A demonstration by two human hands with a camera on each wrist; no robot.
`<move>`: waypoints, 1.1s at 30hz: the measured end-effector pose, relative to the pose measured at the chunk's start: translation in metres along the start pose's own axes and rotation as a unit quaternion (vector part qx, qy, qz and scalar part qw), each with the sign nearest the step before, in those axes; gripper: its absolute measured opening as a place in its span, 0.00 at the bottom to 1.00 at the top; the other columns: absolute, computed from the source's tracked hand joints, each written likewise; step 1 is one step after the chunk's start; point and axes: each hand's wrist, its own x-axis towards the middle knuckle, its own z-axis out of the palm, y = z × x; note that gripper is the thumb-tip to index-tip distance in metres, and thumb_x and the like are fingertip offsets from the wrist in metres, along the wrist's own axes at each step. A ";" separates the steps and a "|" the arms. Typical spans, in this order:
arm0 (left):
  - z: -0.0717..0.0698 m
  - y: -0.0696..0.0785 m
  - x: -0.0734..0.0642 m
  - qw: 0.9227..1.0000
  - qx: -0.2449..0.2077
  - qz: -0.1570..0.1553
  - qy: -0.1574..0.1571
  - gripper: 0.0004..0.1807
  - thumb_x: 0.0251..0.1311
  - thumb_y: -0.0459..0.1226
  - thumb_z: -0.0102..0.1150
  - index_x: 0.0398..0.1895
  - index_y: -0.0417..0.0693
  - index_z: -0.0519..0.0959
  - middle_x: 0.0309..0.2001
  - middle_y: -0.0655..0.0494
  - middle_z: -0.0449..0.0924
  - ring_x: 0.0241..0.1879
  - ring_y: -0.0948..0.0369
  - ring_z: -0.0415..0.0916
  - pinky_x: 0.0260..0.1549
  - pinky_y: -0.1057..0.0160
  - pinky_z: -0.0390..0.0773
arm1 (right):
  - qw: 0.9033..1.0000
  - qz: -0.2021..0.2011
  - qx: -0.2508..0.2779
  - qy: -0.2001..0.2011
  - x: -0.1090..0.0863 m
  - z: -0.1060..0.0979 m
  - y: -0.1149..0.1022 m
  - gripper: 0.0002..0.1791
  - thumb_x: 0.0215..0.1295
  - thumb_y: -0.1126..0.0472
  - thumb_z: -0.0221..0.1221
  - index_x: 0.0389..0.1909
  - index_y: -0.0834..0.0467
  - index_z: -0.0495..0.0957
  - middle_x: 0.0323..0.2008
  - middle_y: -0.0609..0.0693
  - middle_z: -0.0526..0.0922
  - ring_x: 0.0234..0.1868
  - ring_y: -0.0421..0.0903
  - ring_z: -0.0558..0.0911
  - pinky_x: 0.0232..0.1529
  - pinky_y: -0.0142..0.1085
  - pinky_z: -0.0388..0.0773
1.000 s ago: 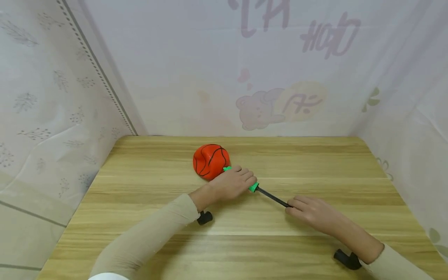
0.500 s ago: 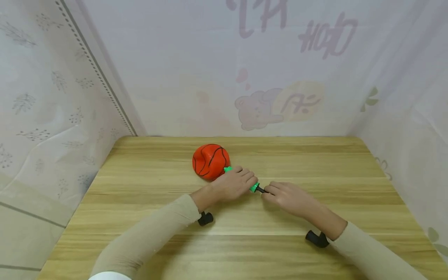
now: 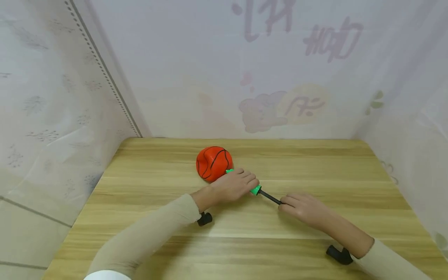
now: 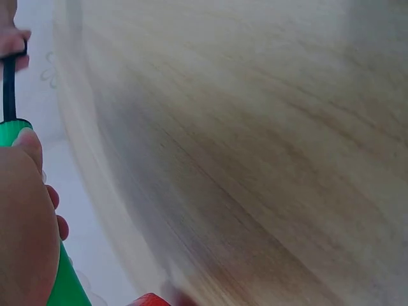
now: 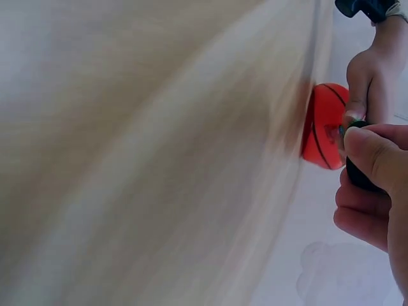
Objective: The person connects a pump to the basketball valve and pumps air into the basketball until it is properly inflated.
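A red-orange ball with black seam lines lies partly caved in at the back of the wooden table. Against its right side is the end of a green hand pump. My left hand is wrapped around the pump's green barrel, which shows in the left wrist view as a green tube. A black rod runs out of the barrel toward my right hand. In the right wrist view, my right thumb and fingers grip the pump's black handle, mostly covered by them.
The wooden table ends at a pale printed backdrop behind and at both sides. Black wrist-mounted devices, a left one and a right one, stick out below the forearms.
My right hand pushed the rod toward the barrel half a second ago, and has since drawn it back out to the right. The left hand and the ball keep their places; the head view shifted slightly.
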 end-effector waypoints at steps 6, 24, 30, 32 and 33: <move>0.003 0.000 0.001 1.000 0.007 0.008 0.007 0.16 0.77 0.49 0.48 0.57 0.51 0.71 0.51 0.60 0.74 0.53 0.61 0.70 0.53 0.64 0.67 | 1.000 0.012 0.004 -0.007 -0.023 -0.014 -0.006 0.26 0.85 0.60 0.32 0.37 0.54 0.81 0.37 0.47 0.83 0.34 0.42 0.80 0.33 0.32 0.80; 0.008 0.001 0.005 0.999 0.042 -0.004 0.015 0.16 0.79 0.50 0.43 0.57 0.50 0.71 0.49 0.60 0.74 0.47 0.61 0.69 0.46 0.64 0.65 | 0.999 0.000 -0.015 -0.031 0.013 0.010 0.010 0.29 0.85 0.60 0.28 0.39 0.58 0.80 0.36 0.49 0.83 0.34 0.42 0.79 0.33 0.30 0.79; 0.008 0.003 0.007 0.999 0.031 -0.001 0.009 0.15 0.79 0.48 0.44 0.58 0.51 0.71 0.51 0.60 0.74 0.50 0.61 0.69 0.48 0.64 0.65 | 0.999 -0.007 -0.025 -0.020 0.030 0.024 0.015 0.29 0.84 0.62 0.27 0.38 0.59 0.80 0.34 0.48 0.81 0.32 0.40 0.78 0.33 0.28 0.77; 0.007 0.003 0.007 1.000 0.026 -0.002 0.007 0.14 0.79 0.47 0.45 0.58 0.51 0.71 0.52 0.60 0.74 0.51 0.61 0.69 0.49 0.64 0.65 | 1.000 -0.008 -0.021 -0.008 0.031 0.026 0.016 0.28 0.84 0.62 0.29 0.38 0.59 0.80 0.34 0.48 0.82 0.32 0.41 0.78 0.33 0.28 0.78; 0.007 0.002 0.007 1.000 0.023 -0.002 0.007 0.14 0.79 0.46 0.45 0.59 0.51 0.70 0.52 0.60 0.74 0.51 0.61 0.69 0.49 0.64 0.66 | 1.000 -0.008 -0.019 -0.002 0.031 0.025 0.016 0.28 0.84 0.62 0.29 0.38 0.59 0.80 0.34 0.48 0.82 0.32 0.41 0.79 0.33 0.28 0.78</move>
